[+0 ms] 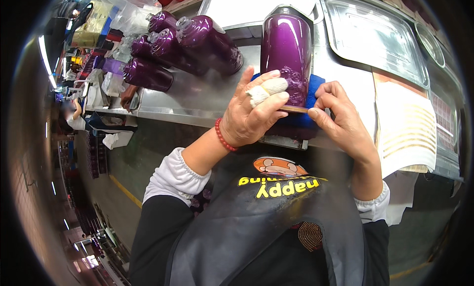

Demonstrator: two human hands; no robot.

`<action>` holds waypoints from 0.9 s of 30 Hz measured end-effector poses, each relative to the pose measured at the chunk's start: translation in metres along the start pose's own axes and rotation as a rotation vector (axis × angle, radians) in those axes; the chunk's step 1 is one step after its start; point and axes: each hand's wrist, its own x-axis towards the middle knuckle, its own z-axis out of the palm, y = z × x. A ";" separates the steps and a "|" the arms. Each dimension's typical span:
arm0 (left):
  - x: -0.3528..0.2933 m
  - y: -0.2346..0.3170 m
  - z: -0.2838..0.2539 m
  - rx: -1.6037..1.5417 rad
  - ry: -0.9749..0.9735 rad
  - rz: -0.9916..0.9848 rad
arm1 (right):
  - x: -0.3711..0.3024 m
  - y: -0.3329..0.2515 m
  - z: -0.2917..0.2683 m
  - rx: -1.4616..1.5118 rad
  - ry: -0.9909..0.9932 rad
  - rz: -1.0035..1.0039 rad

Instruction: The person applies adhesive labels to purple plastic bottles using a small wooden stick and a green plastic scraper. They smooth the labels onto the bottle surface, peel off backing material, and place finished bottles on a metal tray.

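Note:
A shiny purple bottle (286, 49) lies in front of me with its base toward me, over a blue cloth (314, 88). Raised texture shows on the glass near the base, where a thin gold strip (295, 109) runs across. My left hand (254, 106), one finger wrapped in white bandage, rests against the bottle's lower left side, its thumb close to the strip's left end. At the strip's right end my right hand (340, 113) is closed, thumb and forefinger pinched on it. The bottle's underside is hidden.
Several more purple bottles (210, 44) lie at the left on the metal table (182, 98). White sheets with gold stripes (407, 130) are at the right, below a metal tray (375, 37). Another person's hand (129, 97) shows at the far left.

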 end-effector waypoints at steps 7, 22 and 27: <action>-0.011 0.005 -0.016 0.147 -0.094 0.219 | -0.001 0.005 0.004 0.003 0.038 0.006; 0.016 0.006 -0.001 0.177 -0.048 0.012 | 0.001 0.010 0.008 0.012 0.041 0.001; -0.055 0.025 -0.014 0.088 0.035 -0.292 | 0.001 0.008 0.008 -0.007 0.042 0.018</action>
